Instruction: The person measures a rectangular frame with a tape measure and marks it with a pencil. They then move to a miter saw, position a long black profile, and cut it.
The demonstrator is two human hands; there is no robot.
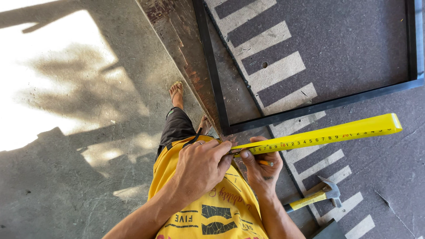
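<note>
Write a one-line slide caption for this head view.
Both hands, left hand and right hand, steady a yellow tape measure near a claw hammer.

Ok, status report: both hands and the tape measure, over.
Left hand closed over the tape's near end. Right hand pinching the yellow tape measure blade, pencil between fingers. Blade extends right, past the black frame. Hammer lying nearby, clear.

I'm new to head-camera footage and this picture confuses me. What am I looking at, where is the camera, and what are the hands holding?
The camera sits on a person's head, looking down their yellow shirt to the concrete floor. The left hand and right hand are the wearer's own. Together they hold a yellow tape measure, its blade stretched out to the right; the right hand also seems to grip a pencil. On the dark striped mat lie a black metal frame and a claw hammer with a yellow handle. One sandalled foot shows.
</note>
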